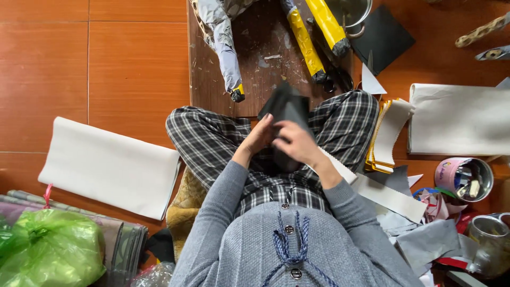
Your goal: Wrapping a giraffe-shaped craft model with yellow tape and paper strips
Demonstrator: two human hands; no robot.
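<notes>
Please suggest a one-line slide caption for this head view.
Seated cross-legged on a tiled floor, left hand and right hand fold a black sheet.

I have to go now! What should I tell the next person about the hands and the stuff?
Left hand and right hand: both grip a folded dark grey sheet over the lap.
Wooden board ahead holds a grey-wrapped stick and two yellow-wrapped sticks.
White sheets lie on the left; paper scraps and a pink tin on the right.
Done: three sticks wrapped. Left: the dark sheet is unused.

Home craft spot — tiled floor (106,69), paper sheets (109,167), scrap-strewn wooden board (255,58).
</notes>
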